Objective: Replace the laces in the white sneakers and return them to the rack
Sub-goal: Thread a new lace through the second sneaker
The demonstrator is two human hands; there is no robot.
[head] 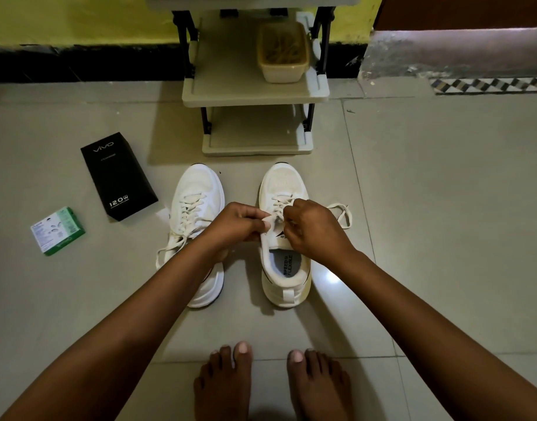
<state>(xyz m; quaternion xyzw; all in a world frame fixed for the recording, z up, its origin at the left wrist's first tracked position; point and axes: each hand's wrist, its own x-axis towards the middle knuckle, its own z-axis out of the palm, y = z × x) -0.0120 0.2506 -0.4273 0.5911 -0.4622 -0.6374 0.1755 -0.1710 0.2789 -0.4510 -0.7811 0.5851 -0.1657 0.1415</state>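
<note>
1. Rack (249, 95): stands against the wall, just beyond both sneakers; a tub (283, 53) sits on its upper shelf.
2. Right sneaker (283, 238): on the floor, partly laced; a loose end (341, 214) trails to its right.
3. Left sneaker (197, 235): beside it, laced, ends untied.
4. Left hand (239, 221) and right hand (312, 226): each pinches lace at the tongue. Risk: a slipped pinch could pull the lace out of an eyelet or leave uneven ends.

Dim, wide-angle warp, floor (413, 208) glare
</note>
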